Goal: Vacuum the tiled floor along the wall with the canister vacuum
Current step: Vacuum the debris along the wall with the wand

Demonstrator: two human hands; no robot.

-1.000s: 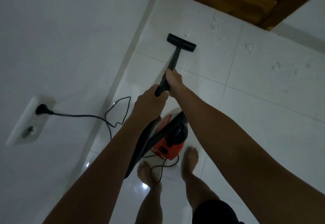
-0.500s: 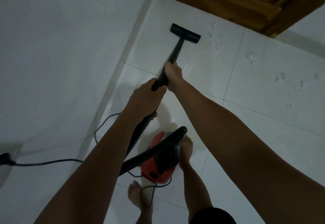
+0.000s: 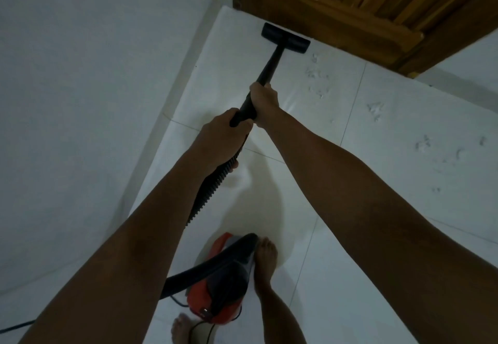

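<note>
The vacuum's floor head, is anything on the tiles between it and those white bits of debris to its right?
Nothing visible. The floor head sits against the wooden door, and only bare tile separates it from the nearest debris, just to its right.

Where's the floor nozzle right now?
In the head view, upper centre: the floor nozzle sits on the tile just before the wooden door, near the left wall.

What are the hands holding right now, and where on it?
Both grip the vacuum wand: right hand round its middle, left hand just behind, at the end where the hose joins.
</note>
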